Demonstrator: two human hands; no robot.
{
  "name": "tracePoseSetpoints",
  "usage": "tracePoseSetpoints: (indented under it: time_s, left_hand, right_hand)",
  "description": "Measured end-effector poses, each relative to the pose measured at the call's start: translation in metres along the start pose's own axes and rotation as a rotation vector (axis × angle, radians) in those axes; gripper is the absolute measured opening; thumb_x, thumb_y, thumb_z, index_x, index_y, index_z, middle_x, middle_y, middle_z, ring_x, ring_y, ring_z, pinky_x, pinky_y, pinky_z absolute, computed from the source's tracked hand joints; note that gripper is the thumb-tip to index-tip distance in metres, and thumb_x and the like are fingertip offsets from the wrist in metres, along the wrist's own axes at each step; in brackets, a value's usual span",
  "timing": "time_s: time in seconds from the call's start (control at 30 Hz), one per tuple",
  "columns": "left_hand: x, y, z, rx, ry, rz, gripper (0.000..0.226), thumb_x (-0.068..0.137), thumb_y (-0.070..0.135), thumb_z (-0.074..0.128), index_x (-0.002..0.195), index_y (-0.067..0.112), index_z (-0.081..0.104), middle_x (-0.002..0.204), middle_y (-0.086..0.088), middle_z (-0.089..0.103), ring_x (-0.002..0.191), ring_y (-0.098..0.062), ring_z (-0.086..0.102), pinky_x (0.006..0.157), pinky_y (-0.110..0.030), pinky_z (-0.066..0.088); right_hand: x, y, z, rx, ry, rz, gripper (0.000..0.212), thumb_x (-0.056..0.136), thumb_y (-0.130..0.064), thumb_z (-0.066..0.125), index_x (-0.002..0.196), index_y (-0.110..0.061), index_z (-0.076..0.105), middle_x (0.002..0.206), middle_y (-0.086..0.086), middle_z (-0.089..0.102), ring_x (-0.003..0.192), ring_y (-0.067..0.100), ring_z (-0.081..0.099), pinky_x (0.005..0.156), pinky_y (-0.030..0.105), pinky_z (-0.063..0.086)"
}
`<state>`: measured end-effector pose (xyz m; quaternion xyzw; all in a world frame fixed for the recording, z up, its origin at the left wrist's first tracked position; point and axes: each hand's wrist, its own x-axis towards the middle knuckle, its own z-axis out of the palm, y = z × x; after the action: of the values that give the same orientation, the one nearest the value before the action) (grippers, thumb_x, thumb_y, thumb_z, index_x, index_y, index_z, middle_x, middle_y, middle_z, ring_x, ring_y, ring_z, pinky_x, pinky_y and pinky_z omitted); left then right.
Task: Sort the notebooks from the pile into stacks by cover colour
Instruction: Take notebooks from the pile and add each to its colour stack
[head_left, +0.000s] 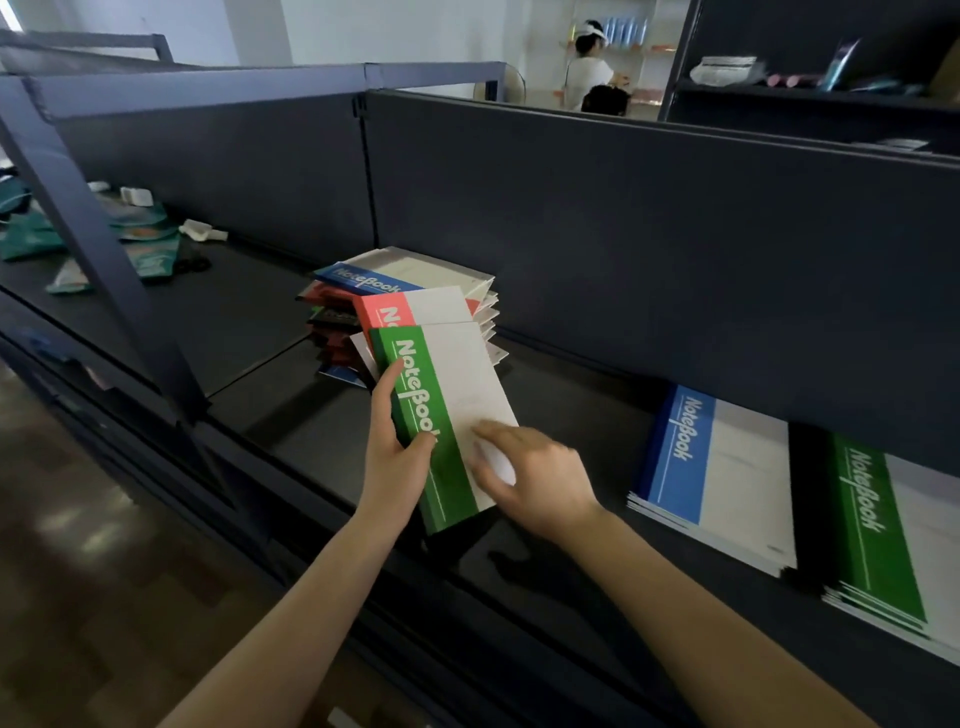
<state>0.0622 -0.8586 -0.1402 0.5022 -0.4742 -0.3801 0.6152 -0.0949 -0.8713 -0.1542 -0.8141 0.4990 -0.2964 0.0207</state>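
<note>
The left hand (395, 457) gripped a green notebook (441, 395); the right hand (535, 473) lay on it (fingers loose). It probably belonged next on the green stack (878, 530).

The green notebook (457, 395) in the middle has a smooth paper cover. The dark shelf (587, 415) under it looks like matt metal. At the lower left, the floor (78, 519) looks like shiny wood.

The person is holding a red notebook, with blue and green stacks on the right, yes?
No: the held notebook is green, not red, per the head view. The left hand grips it; blue stack and green stack do lie right.
</note>
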Motion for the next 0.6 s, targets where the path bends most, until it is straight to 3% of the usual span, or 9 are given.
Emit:
tracePoseSetpoints:
  time_s: [0.07,0.13,0.2,0.27,0.37,0.47,0.6]
  left_hand:
    - [-0.005,0.003,0.005,-0.037,0.015,0.013,0.076,0.081,-0.017,0.046,0.133,0.039,0.042,0.132,0.014,0.048,0.11,0.006,0.052,0.083,-0.019,0.05]
    - [-0.008,0.005,0.013,-0.086,0.018,0.016,0.073,0.082,-0.015,0.046,0.132,0.038,0.045,0.129,0.014,0.05,0.107,0.003,0.055,0.08,-0.019,0.05]
    - [-0.009,0.008,0.023,-0.128,-0.012,0.011,0.073,0.082,-0.014,0.046,0.132,0.04,0.044,0.128,0.013,0.052,0.108,-0.002,0.056,0.082,-0.024,0.051]
    - [-0.01,0.013,0.036,-0.143,-0.091,0.016,0.073,0.082,-0.013,0.047,0.134,0.037,0.043,0.125,0.015,0.053,0.105,0.002,0.057,0.076,-0.018,0.051]
    - [-0.015,0.015,0.056,-0.161,-0.215,0.019,0.073,0.077,-0.011,0.049,0.137,0.031,0.041,0.124,0.014,0.055,0.104,0.0,0.059,0.074,-0.017,0.052]
    - [-0.021,0.012,0.079,-0.199,-0.28,-0.007,0.078,0.08,-0.02,0.043,0.139,0.03,0.039,0.124,0.013,0.055,0.104,0.0,0.06,0.073,-0.018,0.052]
    - [-0.033,0.012,0.113,-0.243,-0.38,-0.024,0.078,0.067,-0.004,0.051,0.134,0.036,0.042,0.121,0.016,0.058,0.106,-0.003,0.061,0.074,-0.019,0.053]
  right_hand:
    - [0.002,0.011,-0.012,0.082,-0.115,0.175,0.054,0.093,-0.053,0.043,0.141,-0.027,0.044,0.145,-0.011,0.044,0.127,0.012,0.047,0.097,0.036,0.047]
    - [0.003,0.022,-0.025,0.208,-0.143,0.317,0.066,0.093,-0.054,0.047,0.149,-0.026,0.026,0.153,-0.007,0.031,0.132,0.015,0.041,0.102,0.039,0.043]
    - [0.001,0.028,-0.04,0.415,-0.104,0.469,0.08,0.087,-0.058,0.051,0.151,-0.024,0.018,0.15,-0.003,0.034,0.13,0.018,0.043,0.101,0.039,0.045]
    - [-0.005,0.032,-0.054,0.582,-0.074,0.584,0.078,0.085,-0.055,0.057,0.148,-0.024,0.024,0.133,-0.005,0.048,0.12,0.018,0.051,0.088,0.031,0.051]
    - [-0.017,0.043,-0.069,0.6,-0.007,0.623,0.054,0.083,-0.049,0.064,0.127,-0.026,0.042,0.105,-0.016,0.054,0.099,0.01,0.058,0.065,0.014,0.045]
    - [-0.035,0.057,-0.081,0.658,0.08,0.66,0.042,0.079,-0.045,0.071,0.112,-0.033,0.047,0.096,-0.024,0.057,0.095,0.006,0.061,0.068,0.014,0.048]
    - [-0.063,0.078,-0.108,0.695,0.156,0.72,0.071,0.078,-0.037,0.075,0.138,-0.029,0.039,0.114,-0.01,0.061,0.102,0.01,0.061,0.081,0.028,0.054]
